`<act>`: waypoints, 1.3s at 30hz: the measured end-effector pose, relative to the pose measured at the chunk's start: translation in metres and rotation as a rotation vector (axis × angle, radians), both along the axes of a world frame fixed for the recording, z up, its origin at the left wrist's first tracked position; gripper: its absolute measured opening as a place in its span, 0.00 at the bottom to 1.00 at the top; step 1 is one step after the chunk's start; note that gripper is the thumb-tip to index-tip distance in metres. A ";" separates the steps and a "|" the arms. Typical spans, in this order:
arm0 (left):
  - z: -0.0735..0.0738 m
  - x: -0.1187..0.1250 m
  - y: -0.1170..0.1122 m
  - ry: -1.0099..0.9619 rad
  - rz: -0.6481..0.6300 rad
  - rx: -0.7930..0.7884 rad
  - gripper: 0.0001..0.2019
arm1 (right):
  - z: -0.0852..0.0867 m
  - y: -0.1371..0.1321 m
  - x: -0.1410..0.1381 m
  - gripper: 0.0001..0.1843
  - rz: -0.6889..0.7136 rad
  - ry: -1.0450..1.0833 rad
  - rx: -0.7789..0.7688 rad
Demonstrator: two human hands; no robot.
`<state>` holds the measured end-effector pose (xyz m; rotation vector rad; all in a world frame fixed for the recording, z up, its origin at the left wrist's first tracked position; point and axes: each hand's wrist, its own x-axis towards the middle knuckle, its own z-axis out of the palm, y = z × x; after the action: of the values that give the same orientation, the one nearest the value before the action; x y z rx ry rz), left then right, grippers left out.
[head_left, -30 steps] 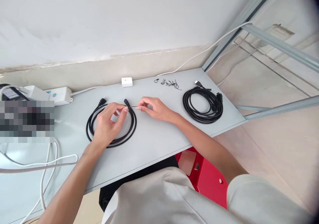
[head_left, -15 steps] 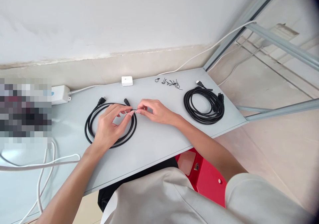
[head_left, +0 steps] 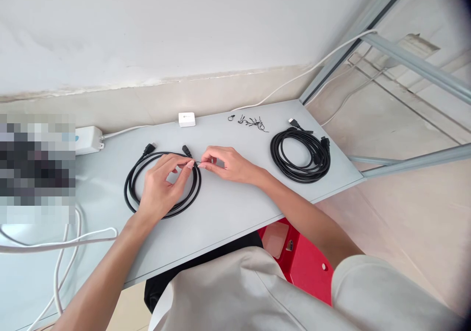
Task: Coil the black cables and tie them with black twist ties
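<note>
A coiled black cable (head_left: 127, 189) lies on the grey tabletop (head_left: 235, 208), its two plugs (head_left: 149, 149) pointing toward the wall. Over the coil's right side, my left hand (head_left: 159, 186) pinches one part of a thin black twist tie (head_left: 197, 162) between thumb and index finger. My right hand (head_left: 230, 164) grips the other part, just right of the coil. Only a short dark length shows between the fingertips; the rest is hidden by the fingers. Whether the tie goes around the cable, I cannot tell.
Several loose black twist ties (head_left: 253, 123) lie near the wall. A second black cable coil (head_left: 283, 166) sits at the right end. At the back are a small white box (head_left: 187, 120) and a white power strip (head_left: 88, 140). White cords (head_left: 59, 272) run at left; a red stool (head_left: 309, 267) stands below.
My left thumb and index fingertip have come closer together on the twist tie. The right hand keeps its pinch, and both coils stay in place.
</note>
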<state>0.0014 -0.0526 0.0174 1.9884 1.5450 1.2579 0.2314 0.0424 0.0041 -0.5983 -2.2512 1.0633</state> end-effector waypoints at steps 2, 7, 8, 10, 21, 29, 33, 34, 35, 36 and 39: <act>0.001 0.001 -0.001 -0.015 0.019 -0.029 0.10 | 0.001 0.000 0.001 0.22 -0.004 0.005 0.018; 0.002 0.003 -0.002 -0.093 0.037 -0.091 0.11 | 0.004 0.000 0.002 0.22 -0.023 -0.001 0.030; 0.002 0.003 -0.003 -0.103 0.038 -0.100 0.12 | 0.005 0.000 0.002 0.22 -0.022 -0.004 0.033; 0.002 0.003 -0.003 -0.115 0.035 -0.109 0.13 | 0.005 0.000 0.002 0.22 -0.019 -0.008 0.045; 0.004 0.004 -0.003 -0.125 0.029 -0.105 0.14 | 0.001 0.004 0.004 0.23 -0.038 -0.021 0.111; 0.003 0.001 -0.001 -0.107 0.010 -0.096 0.14 | 0.004 0.003 0.002 0.24 -0.094 0.038 -0.053; 0.000 -0.003 0.002 -0.112 0.052 -0.122 0.15 | 0.006 0.016 0.007 0.26 -0.317 0.113 -0.076; -0.001 -0.005 0.002 -0.118 0.067 -0.124 0.15 | 0.005 0.023 0.011 0.27 -0.402 0.131 -0.069; -0.001 -0.006 0.002 -0.122 0.080 -0.123 0.14 | 0.005 0.030 0.016 0.28 -0.492 0.145 -0.054; -0.001 -0.007 0.003 -0.124 0.087 -0.122 0.14 | 0.004 0.038 0.022 0.28 -0.584 0.153 -0.031; 0.000 -0.007 0.002 -0.114 0.090 -0.110 0.14 | -0.001 0.061 0.043 0.24 -0.780 0.123 0.053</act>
<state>-0.0057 -0.0501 0.0170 1.7662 1.6273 1.2686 0.2740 0.1033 0.0035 -1.2134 -1.6783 0.6121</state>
